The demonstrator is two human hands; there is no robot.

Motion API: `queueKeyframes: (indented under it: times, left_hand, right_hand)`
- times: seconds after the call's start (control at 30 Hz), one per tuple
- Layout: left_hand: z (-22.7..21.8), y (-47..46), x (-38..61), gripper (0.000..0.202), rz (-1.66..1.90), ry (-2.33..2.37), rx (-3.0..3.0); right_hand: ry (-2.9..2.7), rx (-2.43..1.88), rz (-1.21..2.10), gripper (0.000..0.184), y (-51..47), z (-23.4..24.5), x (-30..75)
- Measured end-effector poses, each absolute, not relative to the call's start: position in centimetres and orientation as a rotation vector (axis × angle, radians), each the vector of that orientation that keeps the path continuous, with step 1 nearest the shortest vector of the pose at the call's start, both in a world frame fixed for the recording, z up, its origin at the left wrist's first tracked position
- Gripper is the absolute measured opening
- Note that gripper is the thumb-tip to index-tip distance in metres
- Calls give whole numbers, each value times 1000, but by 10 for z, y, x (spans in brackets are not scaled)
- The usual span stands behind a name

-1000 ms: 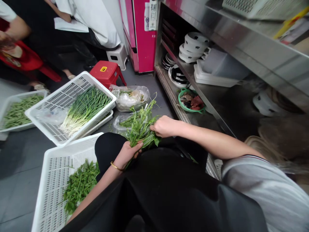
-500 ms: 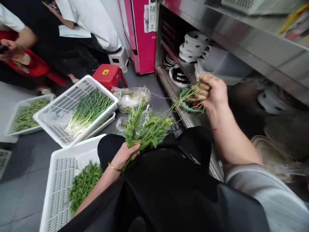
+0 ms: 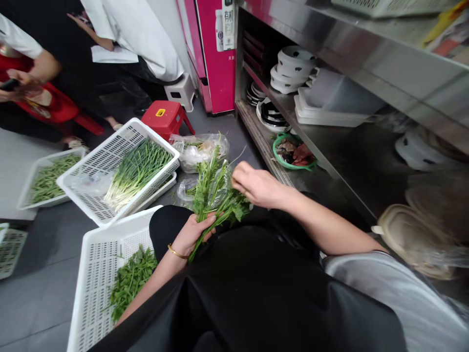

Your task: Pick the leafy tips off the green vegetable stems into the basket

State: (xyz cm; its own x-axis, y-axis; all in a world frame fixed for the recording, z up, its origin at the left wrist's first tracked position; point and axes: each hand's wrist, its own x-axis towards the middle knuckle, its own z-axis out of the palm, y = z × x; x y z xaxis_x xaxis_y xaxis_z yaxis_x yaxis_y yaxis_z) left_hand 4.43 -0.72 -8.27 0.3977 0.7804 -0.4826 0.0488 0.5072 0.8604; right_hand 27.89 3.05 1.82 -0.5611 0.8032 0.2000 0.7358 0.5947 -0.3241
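My left hand (image 3: 195, 232) is closed around the lower stems of a bunch of leafy greens (image 3: 210, 195), which looks like Chinese celery, held over my lap. At the bunch's upper right is my right hand (image 3: 258, 186), its fingers curled and pinched against the leaves. A thin stem shows by those fingertips, but what they grip is hidden. Beside my left forearm a white perforated basket (image 3: 91, 278) holds a pile of similar cut greens (image 3: 132, 277). Clear plastic bags (image 3: 200, 155) with plant scraps lie on the floor beyond the bunch.
Another white basket (image 3: 78, 188) holds scallions (image 3: 141, 168); green beans (image 3: 54, 178) fill a tray at left. A red stool (image 3: 164, 117) stands behind. To the right, a steel shelf (image 3: 340, 161) carries bowls and a green colander (image 3: 293, 164). Other people sit at upper left.
My right hand has come down and left from beside the shelf to the bunch. The pale, stringy stems it held are no longer visible in it. My left hand keeps its hold.
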Motion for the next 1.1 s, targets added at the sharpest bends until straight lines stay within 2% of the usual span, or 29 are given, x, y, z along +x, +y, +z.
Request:
queueKeyframes:
  times: [0.13,0.3,0.47,0.8,1.1]
  left_hand:
    - [-79,-9,46,43,591,1077,927]
    - [-77,-11,45,42,592,1017,900]
    - [-81,-13,42,40,627,968,865]
    - [-81,-18,43,38,647,945,904]
    - [-83,-23,40,37,637,883,892]
  right_hand:
    - [-2687,-1354,79,26,27,-9,252]
    - [-2733,-1153,-286,23,27,-24,241]
    - [-2598,-960,-505,21,22,-26,246]
    - [-2559,-942,-534,21,15,-17,251]
    - [-2601,-940,-419,25,14,-16,241]
